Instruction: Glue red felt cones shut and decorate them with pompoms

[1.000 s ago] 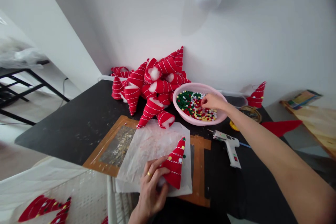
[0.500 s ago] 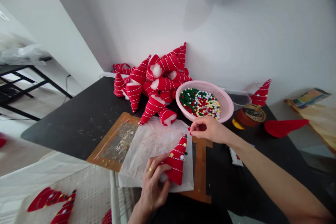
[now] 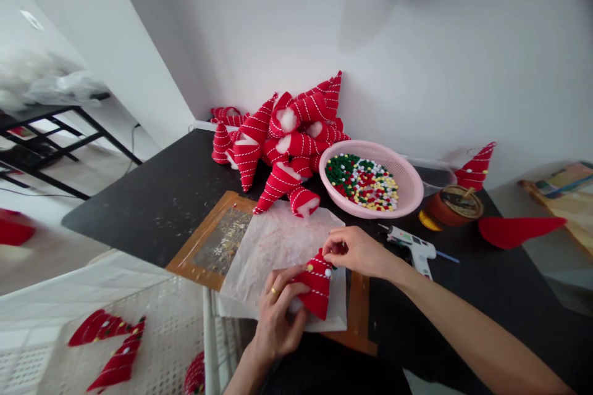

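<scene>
My left hand [image 3: 277,320] grips the wide base of a red felt cone [image 3: 317,287] wound with white cord and dotted with small pompoms. It holds the cone on a sheet of white paper [image 3: 273,247] near the table's front edge. At the cone's tip my right hand [image 3: 356,250] is pinched on something small and red that I cannot make out. A pink basket [image 3: 407,180] full of green, red, white and yellow pompoms stands behind my right hand.
A pile of red corded cones [image 3: 282,139] lies against the wall. A white glue gun [image 3: 414,248] rests right of my right hand, near a brown round tin [image 3: 451,205] and a flat red felt piece [image 3: 516,229]. A white crate [image 3: 152,345] holding finished cones sits lower left.
My right hand left the pink basket and came down to the tip of the cone. My left hand kept hold of the cone. The view shifted slightly to the left.
</scene>
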Available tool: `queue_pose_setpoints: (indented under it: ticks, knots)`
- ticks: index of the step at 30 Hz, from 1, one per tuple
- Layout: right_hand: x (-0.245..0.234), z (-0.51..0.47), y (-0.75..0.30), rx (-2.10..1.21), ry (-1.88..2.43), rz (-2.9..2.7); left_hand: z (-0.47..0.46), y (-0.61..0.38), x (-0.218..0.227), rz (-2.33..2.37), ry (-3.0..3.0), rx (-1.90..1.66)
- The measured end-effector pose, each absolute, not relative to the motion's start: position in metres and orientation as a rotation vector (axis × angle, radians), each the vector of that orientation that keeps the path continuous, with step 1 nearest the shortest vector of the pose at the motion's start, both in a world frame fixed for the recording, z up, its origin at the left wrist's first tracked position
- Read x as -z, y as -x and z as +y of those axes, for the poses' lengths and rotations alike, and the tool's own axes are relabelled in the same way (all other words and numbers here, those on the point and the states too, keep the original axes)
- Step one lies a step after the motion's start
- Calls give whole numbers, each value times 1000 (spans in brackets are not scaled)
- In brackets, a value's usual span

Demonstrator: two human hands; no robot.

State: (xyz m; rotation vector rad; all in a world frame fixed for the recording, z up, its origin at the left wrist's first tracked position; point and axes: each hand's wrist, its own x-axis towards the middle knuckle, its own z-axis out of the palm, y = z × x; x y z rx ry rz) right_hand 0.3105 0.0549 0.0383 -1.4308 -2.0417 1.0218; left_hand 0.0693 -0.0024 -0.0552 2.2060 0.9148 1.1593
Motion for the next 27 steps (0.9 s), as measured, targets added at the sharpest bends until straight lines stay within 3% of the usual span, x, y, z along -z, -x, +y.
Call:
queue_pose_setpoints:
  ticks: [27]
  knots:
    - [-63,85,-317,-951,1345,-2391,-3,-69,53,924,-2189,-1154]
